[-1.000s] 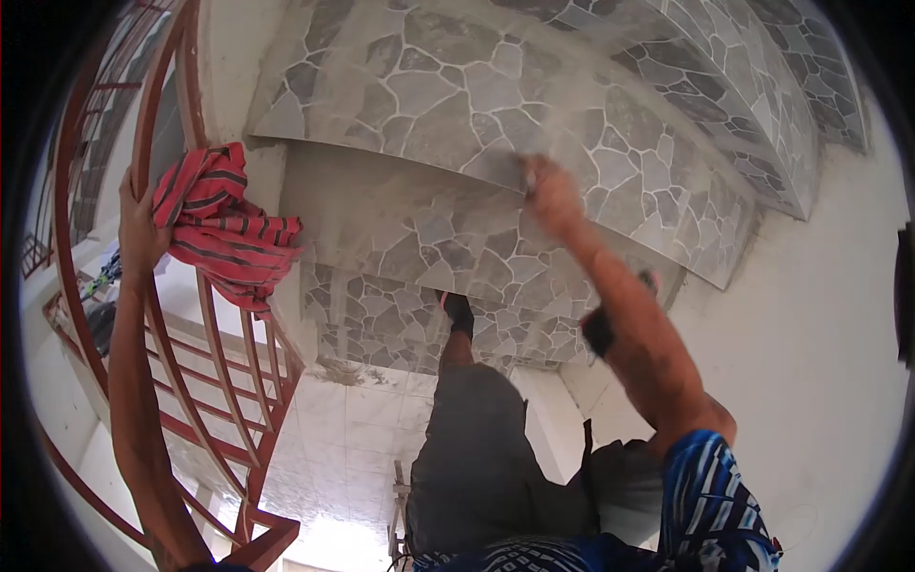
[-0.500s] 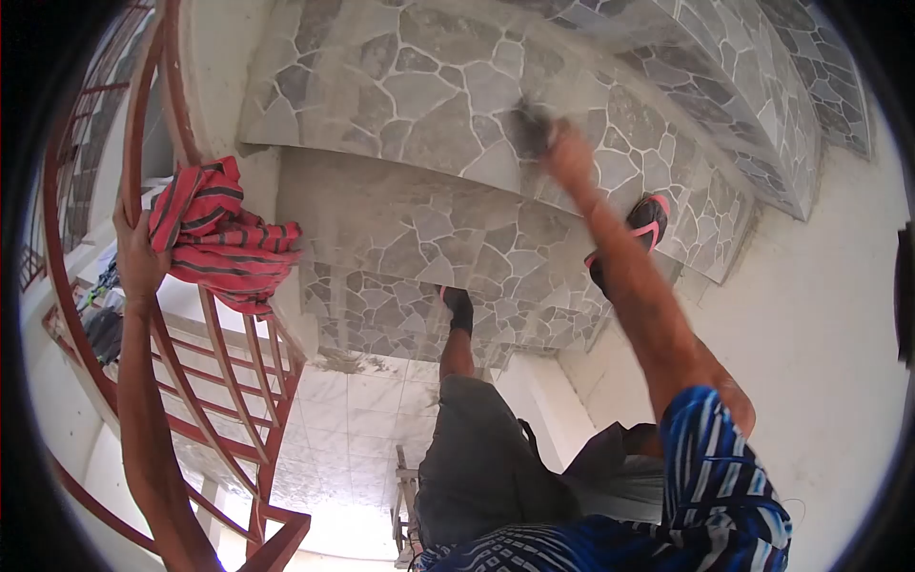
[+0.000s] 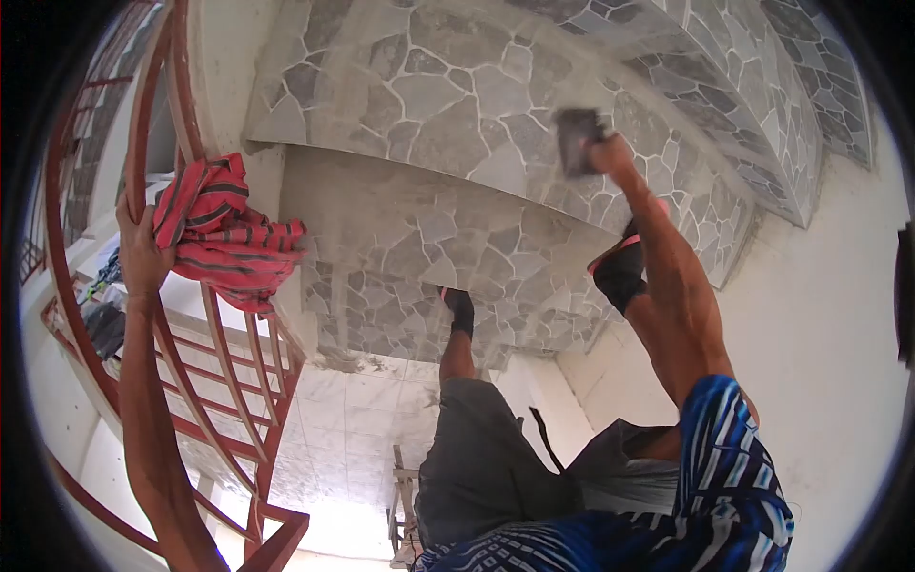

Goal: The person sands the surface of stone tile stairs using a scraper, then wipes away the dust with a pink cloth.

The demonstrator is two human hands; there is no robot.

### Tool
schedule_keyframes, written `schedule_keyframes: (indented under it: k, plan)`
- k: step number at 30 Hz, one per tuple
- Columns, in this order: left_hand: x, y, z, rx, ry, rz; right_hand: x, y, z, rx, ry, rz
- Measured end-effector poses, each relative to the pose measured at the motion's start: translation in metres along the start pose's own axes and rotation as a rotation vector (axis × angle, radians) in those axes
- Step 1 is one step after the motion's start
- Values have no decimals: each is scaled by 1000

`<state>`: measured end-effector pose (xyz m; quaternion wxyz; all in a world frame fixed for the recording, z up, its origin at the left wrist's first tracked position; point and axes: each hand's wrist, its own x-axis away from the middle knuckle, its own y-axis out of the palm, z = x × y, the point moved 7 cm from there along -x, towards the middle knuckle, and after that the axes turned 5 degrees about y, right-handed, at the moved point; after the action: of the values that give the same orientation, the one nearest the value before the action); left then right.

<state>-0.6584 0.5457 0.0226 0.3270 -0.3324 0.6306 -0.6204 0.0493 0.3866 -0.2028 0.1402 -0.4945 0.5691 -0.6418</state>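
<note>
Right hand (image 3: 610, 153) closed around grey sponge (image 3: 577, 139) against stone-tiled step (image 3: 448, 105), left hand (image 3: 141, 253) gripping red railing (image 3: 143, 124).

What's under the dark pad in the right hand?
The dark pad in the right hand lies on a stone-patterned stair tread. Grey tiles and pale joints show around it; the patch directly beneath is covered.

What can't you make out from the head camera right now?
- Right hand: its dark pad is motion-blurred; material unclear.
- Left hand on the red railing: its grip is hidden on the far side of the bar.
- Right foot: partly covered by the forearm.
- Lower floor: overexposed.
</note>
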Motion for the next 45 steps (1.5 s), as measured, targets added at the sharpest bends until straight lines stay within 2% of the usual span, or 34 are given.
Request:
schedule_keyframes:
  k: [1,2,4,7,10,11,14,15,19,22,25,28,31,34,35,37,39,42,44,45]
  plan:
    - [0,-1,-2,-5,6,6,17,19,-11,-203,-158,-150]
    - [0,-2,-2,-8,3,1,45,0,-41,-249,-235,-83]
    - [0,-3,0,-10,-6,-6,29,2,-16,-265,-45,-90]
    - [-2,-3,0,3,-15,-4,24,1,1,-396,-32,16]
    - [-1,-3,1,13,-67,-57,31,-4,-14,-177,-187,-32]
    - [-1,-1,3,8,-51,-42,17,-11,-7,-76,-62,-21]
    - [-2,-1,-3,-10,-16,-13,32,-22,-14,-176,-91,66]
    - [-2,-1,-4,-4,-21,-24,34,-13,-16,-220,-152,25]
    - [-1,0,-2,-19,-1,0,18,-25,13,-309,40,-17]
    - [-1,0,-2,-18,28,9,41,-42,-18,-173,-231,-27]
    - [1,5,-8,-10,-52,-50,23,-43,-8,-261,-75,-56]
    - [1,3,-8,15,-53,-42,34,-38,-21,-125,-270,-51]
    - [0,3,-6,-8,-20,-36,5,-21,10,-233,-81,-10]
    - [0,2,-5,18,-24,-25,23,-24,-5,-177,-177,-69]
    - [3,4,-2,12,-5,-16,21,-28,-2,-171,-27,-133]
    - [-2,0,-3,-20,41,24,27,-31,-7,-136,-126,-109]
    - [-2,-3,-3,27,-33,-25,35,-36,-15,-177,-198,-135]
    - [-3,-7,4,22,-33,-4,3,-60,20,-361,45,219]
    - [-3,-5,-1,39,-29,-6,-15,-70,31,-174,170,260]
    - [-3,-6,2,47,-95,-33,-24,-77,32,-75,233,280]
